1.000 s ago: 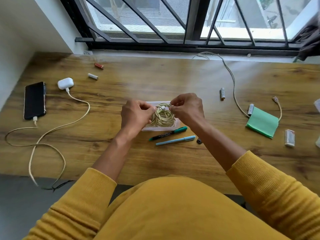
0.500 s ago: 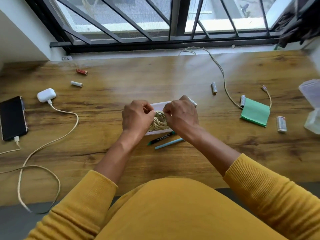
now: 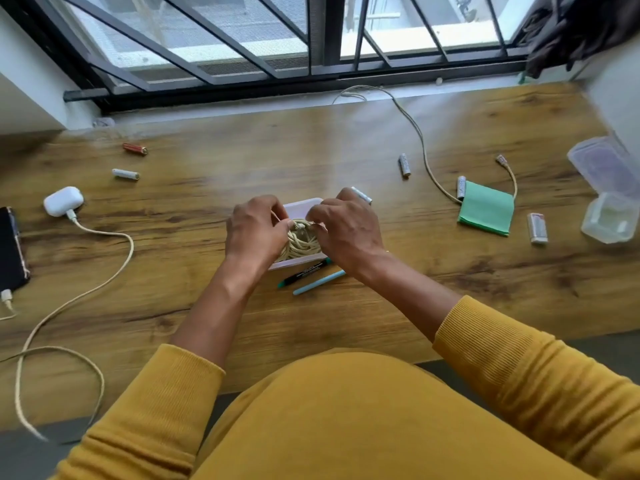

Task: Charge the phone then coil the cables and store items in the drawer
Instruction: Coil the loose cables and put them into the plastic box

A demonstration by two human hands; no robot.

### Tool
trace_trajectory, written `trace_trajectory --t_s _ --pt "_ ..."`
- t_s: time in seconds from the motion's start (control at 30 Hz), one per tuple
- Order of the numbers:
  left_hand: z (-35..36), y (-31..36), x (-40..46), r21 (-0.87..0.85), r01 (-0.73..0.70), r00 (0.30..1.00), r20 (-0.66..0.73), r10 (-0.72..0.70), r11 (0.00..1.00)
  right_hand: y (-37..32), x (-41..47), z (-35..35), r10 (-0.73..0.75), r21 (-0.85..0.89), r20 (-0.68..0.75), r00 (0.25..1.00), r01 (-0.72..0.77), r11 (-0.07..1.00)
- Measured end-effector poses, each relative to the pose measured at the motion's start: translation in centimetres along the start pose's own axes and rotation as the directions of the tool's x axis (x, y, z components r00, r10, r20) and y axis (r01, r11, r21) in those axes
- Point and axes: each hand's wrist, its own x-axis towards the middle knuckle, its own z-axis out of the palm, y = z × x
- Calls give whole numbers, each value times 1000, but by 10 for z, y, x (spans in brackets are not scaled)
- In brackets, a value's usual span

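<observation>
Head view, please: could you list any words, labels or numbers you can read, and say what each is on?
No text here reads clearly.
Black marker: pale print on the barrel, too blurred to read.
Battery and battery: markings too small.
White lighter: red mark, unreadable.
Phone: screen dark.

Pens (image 3: 313, 276) crowd the box's (image 3: 301, 206) near side; bare desk (image 3: 214, 188) beyond.

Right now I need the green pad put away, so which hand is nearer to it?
Right. The right hand is at the coiled cable mid-desk, with the green pad further off to its right. The left hand is on the cable's other side, farther away.
</observation>
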Motion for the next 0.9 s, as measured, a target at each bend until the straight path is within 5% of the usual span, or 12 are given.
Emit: trace_trajectory --t_s 0.13,0.33,0.6,0.9 --pt "-10 8 -1 -27 5 998 -61 -6 1000 11 -10 -7 61 86 -181 982 -46 995" --pt "-5 48 -2 -55 -29 991 -132 21 998 52 -10 -32 222 190 -231 947 -180 965" --pt "38 105 -6 -220 -208 978 -31 206 953 122 -23 -56 403 240 -197 894 -355 904" --pt "85 152 2 -192 -189 976 72 206 963 193 -25 -69 498 76 -31 866 -495 865"
